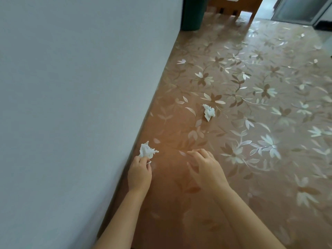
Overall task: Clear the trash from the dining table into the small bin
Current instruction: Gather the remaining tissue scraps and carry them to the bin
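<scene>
While both bare arms reach over the floral-covered surface (251, 105), things stand thus:
Left hand (139, 174): grip closed on a crumpled white tissue (147, 150), close to the wall (71, 105).
Right hand (204, 168): empty, fingers loosely spread, low over the surface just beside the left.
Second tissue (208, 111): lying loose farther up the surface.
Dark green bin (193, 13): at the far end against the wall, well apart.

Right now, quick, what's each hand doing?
Left hand: closed on a crumpled white paper tissue by the wall.
Right hand: open, empty, fingers curled over the floral table.
</scene>
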A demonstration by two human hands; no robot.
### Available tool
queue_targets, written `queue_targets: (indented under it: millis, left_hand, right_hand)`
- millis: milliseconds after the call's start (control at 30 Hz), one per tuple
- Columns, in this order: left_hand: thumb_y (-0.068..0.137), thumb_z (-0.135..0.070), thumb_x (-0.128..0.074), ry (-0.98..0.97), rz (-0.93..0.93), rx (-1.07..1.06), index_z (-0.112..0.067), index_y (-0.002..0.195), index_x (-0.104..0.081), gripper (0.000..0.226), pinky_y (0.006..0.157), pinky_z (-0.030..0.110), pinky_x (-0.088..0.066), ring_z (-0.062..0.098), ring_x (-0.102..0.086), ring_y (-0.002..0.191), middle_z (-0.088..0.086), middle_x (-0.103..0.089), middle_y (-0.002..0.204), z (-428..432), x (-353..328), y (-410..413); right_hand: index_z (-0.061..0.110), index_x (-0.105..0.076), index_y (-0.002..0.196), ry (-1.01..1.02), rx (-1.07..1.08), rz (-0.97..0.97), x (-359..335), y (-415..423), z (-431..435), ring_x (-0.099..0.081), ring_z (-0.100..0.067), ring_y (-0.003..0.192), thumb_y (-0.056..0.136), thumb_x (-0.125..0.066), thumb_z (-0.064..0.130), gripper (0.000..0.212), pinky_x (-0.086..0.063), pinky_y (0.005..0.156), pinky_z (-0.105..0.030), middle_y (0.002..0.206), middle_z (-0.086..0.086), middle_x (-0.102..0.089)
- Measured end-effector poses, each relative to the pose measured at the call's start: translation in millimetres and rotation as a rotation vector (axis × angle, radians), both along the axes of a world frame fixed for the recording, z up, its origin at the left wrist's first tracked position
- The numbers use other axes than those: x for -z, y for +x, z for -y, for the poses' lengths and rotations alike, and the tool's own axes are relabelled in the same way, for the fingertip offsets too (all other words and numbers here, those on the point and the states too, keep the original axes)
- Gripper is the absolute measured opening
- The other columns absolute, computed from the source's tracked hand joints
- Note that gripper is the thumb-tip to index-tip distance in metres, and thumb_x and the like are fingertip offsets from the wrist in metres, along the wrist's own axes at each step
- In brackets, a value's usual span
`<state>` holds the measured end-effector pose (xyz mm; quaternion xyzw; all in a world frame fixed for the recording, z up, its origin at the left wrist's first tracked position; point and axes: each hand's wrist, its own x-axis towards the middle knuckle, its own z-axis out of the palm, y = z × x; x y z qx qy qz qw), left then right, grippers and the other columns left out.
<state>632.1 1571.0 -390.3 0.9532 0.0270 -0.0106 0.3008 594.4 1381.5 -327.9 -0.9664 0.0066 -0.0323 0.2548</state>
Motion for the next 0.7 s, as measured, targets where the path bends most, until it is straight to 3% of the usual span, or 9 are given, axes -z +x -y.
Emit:
queue_targets:
  millis: [133, 333, 533, 700]
  left_hand:
    - [0.082, -0.002, -0.060, -0.130, 0.017, 0.013, -0.005, 0.083, -0.061, 0.004, 0.064, 0.037, -0.052, 0.025, -0.057, 0.073, 0.010, -0.057, 0.087, 17, -10, 1]
    - [0.080, 0.002, -0.060, -0.276, 0.138, 0.066, -0.010, 0.077, -0.059, 0.012, 0.060, 0.020, -0.044, 0.010, -0.054, 0.067, 0.000, -0.054, 0.083, 53, -40, 17]
    - [0.079, 0.001, -0.061, -0.279, 0.234, 0.102, -0.012, 0.076, -0.058, 0.014, 0.054, 0.012, -0.043, 0.004, -0.052, 0.066, -0.006, -0.049, 0.078, 87, -61, 47]
    - [0.077, 0.004, -0.064, -0.249, 0.283, 0.092, -0.011, 0.077, -0.059, 0.015, 0.060, 0.004, -0.038, 0.001, -0.052, 0.065, -0.003, -0.052, 0.079, 102, -54, 62]
  right_hand:
    - [0.011, -0.058, 0.113, -0.001, 0.019, 0.004, 4, -2, 14, -0.054, -0.025, 0.101, 0.082, -0.061, 0.018, 0.031, -0.047, 0.079, -0.037, 0.108, -0.004, -0.062]
    - [0.010, -0.057, 0.114, -0.024, 0.060, -0.023, 4, 14, 57, -0.053, -0.028, 0.100, 0.083, -0.059, 0.014, 0.032, -0.044, 0.079, -0.035, 0.109, -0.007, -0.061]
    - [0.009, -0.058, 0.111, -0.044, 0.086, -0.006, 11, 70, 105, -0.053, -0.032, 0.101, 0.082, -0.058, 0.008, 0.030, -0.045, 0.081, -0.040, 0.109, -0.010, -0.060]
    - [0.005, -0.057, 0.109, -0.061, 0.099, -0.007, 32, 132, 125, -0.048, -0.032, 0.107, 0.085, -0.054, 0.009, 0.025, -0.041, 0.083, -0.037, 0.109, -0.014, -0.058]
